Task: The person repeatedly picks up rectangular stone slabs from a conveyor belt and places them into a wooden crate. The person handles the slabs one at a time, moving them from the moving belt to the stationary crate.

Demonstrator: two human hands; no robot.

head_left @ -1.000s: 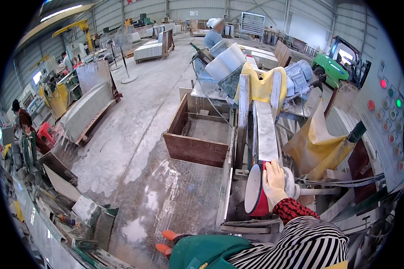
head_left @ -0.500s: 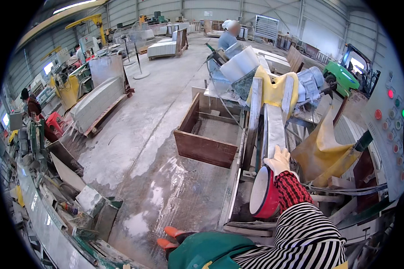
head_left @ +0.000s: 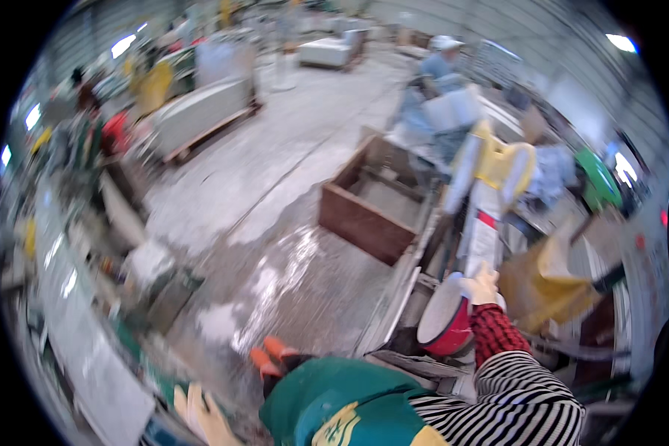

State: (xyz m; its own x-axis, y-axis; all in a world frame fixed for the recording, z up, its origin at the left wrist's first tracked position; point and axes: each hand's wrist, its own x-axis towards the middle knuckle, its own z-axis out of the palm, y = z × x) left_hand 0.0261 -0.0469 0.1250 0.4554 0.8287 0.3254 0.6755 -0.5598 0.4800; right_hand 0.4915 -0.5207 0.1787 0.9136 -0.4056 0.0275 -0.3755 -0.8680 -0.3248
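My right hand (head_left: 483,286), in a pale glove, lies at the near end of a long pale strip (head_left: 484,241), fingers stretched out and apart, though blurred. The strip has a red mark (head_left: 486,219) partway along and runs under a yellow cover (head_left: 502,160) on a machine. Just below that hand is a red round tub-like thing (head_left: 451,336) with a pale disc-shaped face, tilted on its side. At the lower left, my gloved left hand (head_left: 203,416) has its fingers apart and holds nothing; a long pale slab-like surface (head_left: 100,364) lies beside it.
A brown open-topped box (head_left: 364,227) stands on the wet floor ahead. Yellow sheeting (head_left: 557,286) hangs to the right, near a control panel (head_left: 650,275). A person (head_left: 440,63) in a white cap is beyond the machine. Stacked slabs (head_left: 201,111) lie at the left.
The view has swung, blurring the picture. My left hand has come into sight at the lower left. A red mark now shows on the strip; my right hand stays at its near end.
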